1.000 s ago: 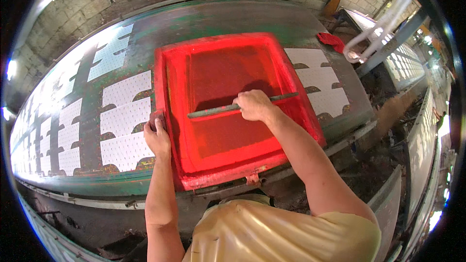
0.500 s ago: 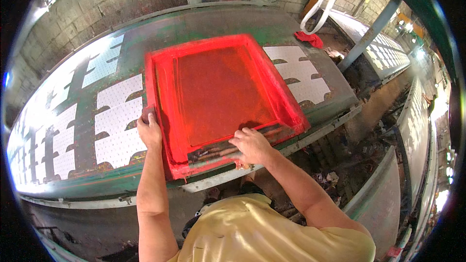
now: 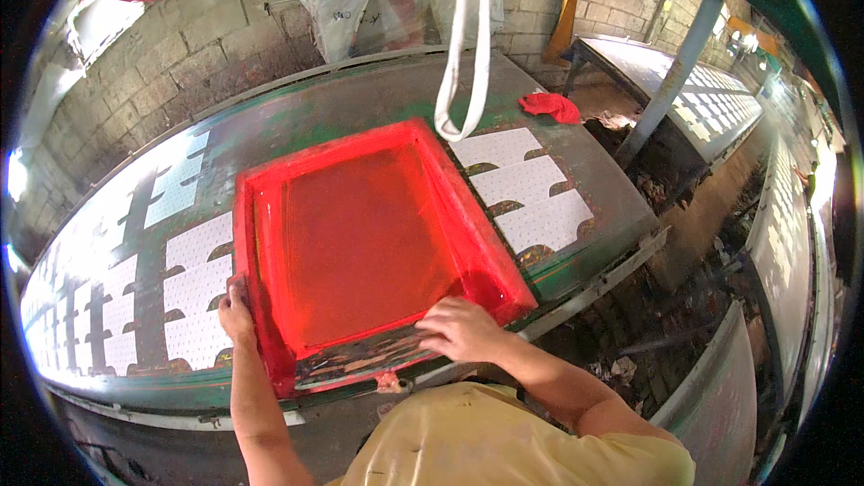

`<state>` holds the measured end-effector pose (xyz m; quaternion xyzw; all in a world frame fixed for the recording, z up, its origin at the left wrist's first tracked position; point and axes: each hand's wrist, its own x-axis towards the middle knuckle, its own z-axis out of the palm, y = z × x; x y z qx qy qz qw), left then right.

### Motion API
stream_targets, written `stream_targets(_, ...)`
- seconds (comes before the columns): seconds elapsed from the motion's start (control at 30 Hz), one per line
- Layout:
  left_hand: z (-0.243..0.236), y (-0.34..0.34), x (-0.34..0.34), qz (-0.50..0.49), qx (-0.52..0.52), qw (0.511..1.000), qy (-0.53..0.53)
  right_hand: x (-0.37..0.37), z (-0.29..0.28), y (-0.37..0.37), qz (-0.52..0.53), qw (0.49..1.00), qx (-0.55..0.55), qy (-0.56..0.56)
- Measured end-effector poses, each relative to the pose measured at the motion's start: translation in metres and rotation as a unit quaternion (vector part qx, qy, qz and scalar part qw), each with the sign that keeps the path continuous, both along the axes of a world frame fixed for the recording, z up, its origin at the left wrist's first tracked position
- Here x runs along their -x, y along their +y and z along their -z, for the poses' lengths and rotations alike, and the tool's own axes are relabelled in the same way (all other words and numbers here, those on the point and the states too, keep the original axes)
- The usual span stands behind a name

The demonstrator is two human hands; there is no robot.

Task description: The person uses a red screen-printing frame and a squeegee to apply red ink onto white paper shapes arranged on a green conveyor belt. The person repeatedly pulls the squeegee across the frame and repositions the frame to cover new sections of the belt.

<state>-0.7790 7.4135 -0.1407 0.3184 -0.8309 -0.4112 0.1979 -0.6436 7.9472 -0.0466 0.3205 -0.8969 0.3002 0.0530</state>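
A red-stained screen printing frame [image 3: 471, 225] lies on the long table, its mesh [image 3: 351, 234] coated dark red. My left hand [image 3: 237, 315] is closed around its left rail, near the front corner. Along the near side runs a worn wooden bar [image 3: 360, 353], streaked dark and brown. My right hand [image 3: 462, 328] is bent over the bar's right part, with the fingertips pointing left; what lies beneath the palm is hidden. Wet red ink [image 3: 481, 283] pools in the near right corner. Below the bar, a small red tab [image 3: 391, 383] sticks out toward me.
White dotted cut pieces [image 3: 193, 306] lie in rows on the table left of the frame, and more white pieces [image 3: 526, 184] on its right. A white loop [image 3: 463, 112] hangs over the far side. A red cloth [image 3: 551, 108] sits near a grey post [image 3: 675, 81].
The view has shifted, so the frame appears lower and further left; against the white pieces it looks unmoved. My right hand has slid a little right along the near side. My left hand keeps its grip.
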Motion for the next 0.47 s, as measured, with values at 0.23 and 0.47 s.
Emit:
stream_targets(0.23, -0.017, 0.011, -0.005, -0.028, -0.038, 0.999, -0.010, 0.052, 0.026, 0.113, 0.309, 0.950, -0.047, 0.005)
stream_targets(0.47, -0.011, 0.005, 0.000, 0.051, -0.159, 0.981, 0.093, 0.088, 0.044, 0.141, 0.366, 0.883, -0.022, -0.293)
